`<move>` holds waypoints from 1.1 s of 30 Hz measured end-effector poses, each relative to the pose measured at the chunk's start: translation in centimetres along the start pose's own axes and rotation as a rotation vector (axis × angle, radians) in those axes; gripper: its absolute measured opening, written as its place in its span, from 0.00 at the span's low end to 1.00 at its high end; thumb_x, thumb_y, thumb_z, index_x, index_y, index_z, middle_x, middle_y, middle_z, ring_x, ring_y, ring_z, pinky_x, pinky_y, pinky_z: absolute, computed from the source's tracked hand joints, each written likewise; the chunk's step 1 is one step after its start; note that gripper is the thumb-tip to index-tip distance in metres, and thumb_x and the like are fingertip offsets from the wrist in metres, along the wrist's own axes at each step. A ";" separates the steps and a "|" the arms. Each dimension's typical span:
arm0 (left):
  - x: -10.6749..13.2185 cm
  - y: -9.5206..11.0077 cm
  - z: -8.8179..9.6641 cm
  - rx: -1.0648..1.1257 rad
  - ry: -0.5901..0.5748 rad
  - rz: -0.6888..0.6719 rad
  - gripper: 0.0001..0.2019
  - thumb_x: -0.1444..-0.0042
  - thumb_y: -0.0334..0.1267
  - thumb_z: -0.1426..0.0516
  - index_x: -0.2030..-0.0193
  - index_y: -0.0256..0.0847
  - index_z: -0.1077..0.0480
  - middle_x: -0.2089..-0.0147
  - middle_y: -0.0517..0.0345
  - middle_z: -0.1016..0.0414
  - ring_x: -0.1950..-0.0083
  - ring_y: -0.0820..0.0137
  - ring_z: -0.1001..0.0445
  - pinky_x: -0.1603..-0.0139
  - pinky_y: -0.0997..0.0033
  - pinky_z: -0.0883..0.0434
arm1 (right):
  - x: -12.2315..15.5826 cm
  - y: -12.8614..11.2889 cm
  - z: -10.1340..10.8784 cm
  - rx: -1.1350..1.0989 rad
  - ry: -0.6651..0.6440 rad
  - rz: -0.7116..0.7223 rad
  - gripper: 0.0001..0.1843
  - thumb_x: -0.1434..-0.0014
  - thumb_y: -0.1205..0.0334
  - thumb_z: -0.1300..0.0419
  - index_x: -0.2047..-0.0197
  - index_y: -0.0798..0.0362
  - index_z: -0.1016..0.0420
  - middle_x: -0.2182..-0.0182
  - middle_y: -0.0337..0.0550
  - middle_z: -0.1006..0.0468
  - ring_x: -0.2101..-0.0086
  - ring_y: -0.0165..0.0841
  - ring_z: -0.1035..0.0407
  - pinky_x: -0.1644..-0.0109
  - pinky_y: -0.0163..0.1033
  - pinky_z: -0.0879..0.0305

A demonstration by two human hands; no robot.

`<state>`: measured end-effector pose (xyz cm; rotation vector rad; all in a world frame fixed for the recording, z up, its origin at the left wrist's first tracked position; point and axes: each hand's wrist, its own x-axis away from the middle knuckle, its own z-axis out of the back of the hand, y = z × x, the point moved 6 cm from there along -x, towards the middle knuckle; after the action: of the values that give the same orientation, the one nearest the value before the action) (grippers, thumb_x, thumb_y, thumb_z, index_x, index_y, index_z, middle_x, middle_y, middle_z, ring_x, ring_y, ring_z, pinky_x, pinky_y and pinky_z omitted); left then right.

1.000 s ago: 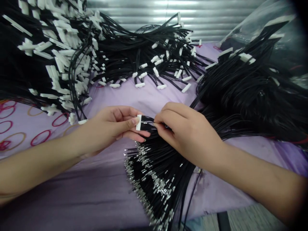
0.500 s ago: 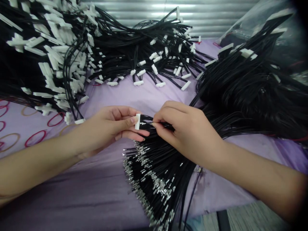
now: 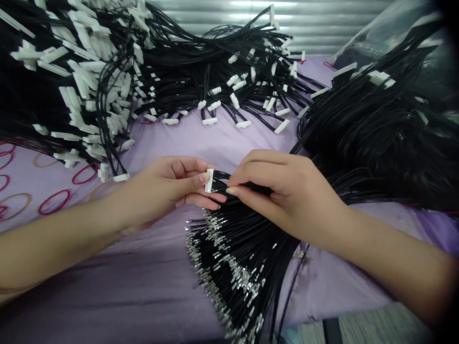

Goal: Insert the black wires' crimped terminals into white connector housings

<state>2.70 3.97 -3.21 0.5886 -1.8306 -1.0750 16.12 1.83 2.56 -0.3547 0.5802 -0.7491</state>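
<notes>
Between the thumb and fingers of my left hand (image 3: 179, 184) is a small white plastic connector (image 3: 209, 181). Black wires run from its right side toward my right hand (image 3: 283, 188). The right thumb and index finger are pinched together just right of the connector, on a thin black wire whose tip I cannot make out. Beneath both hands, a thick fan of black wires (image 3: 258, 239) lies on the purple cloth, their bare ends tipped with silver metal terminals (image 3: 244, 279).
Finished-looking wires with white connectors (image 3: 86, 71) are heaped at the left. More connectored wires (image 3: 215, 62) lie along the back. A large black wire bundle (image 3: 366, 124) and a clear plastic bag (image 3: 373, 33) are at the right. Rubber bands (image 3: 53, 202) lie on the purple cloth (image 3: 143, 286).
My right fingertips have shifted slightly lower and a little closer to the connector. My left hand still holds the connector. The whole view has shifted slightly.
</notes>
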 end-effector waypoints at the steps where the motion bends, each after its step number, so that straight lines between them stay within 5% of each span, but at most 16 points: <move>1: 0.0 0.0 0.0 0.011 -0.013 -0.005 0.04 0.47 0.31 0.43 0.64 0.35 0.29 0.68 0.58 0.22 0.65 0.75 0.22 0.65 0.82 0.23 | 0.0 0.0 0.0 -0.025 -0.027 -0.017 0.08 0.41 0.68 0.45 0.67 0.59 0.26 0.71 0.40 0.29 0.69 0.24 0.36 0.65 0.30 0.40; 8: -0.2 0.1 0.1 0.018 0.023 0.013 0.04 0.47 0.29 0.43 0.64 0.33 0.30 0.67 0.56 0.22 0.65 0.72 0.21 0.66 0.82 0.23 | 0.3 -0.3 0.0 0.125 0.017 -0.099 0.04 0.43 0.70 0.44 0.69 0.58 0.30 0.70 0.40 0.29 0.69 0.26 0.36 0.66 0.31 0.39; 18: -0.2 0.1 0.0 0.044 -0.007 0.004 0.03 0.48 0.30 0.42 0.65 0.35 0.30 0.71 0.62 0.25 0.65 0.71 0.21 0.67 0.82 0.23 | 0.2 -0.4 -1.0 0.341 -0.034 0.014 0.10 0.40 0.69 0.51 0.70 0.58 0.31 0.71 0.46 0.29 0.68 0.31 0.34 0.65 0.37 0.35; 33: -0.3 0.1 -0.1 -0.003 0.038 0.032 0.02 0.48 0.29 0.42 0.67 0.34 0.29 0.68 0.58 0.23 0.64 0.72 0.21 0.67 0.83 0.23 | 0.3 -1.0 -1.2 0.402 0.035 0.076 0.12 0.39 0.70 0.51 0.71 0.59 0.29 0.71 0.48 0.29 0.67 0.33 0.36 0.64 0.38 0.36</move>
<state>2.94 4.20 -3.21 0.5721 -1.7999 -1.0380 15.00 0.86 1.98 0.0515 0.4598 -0.7799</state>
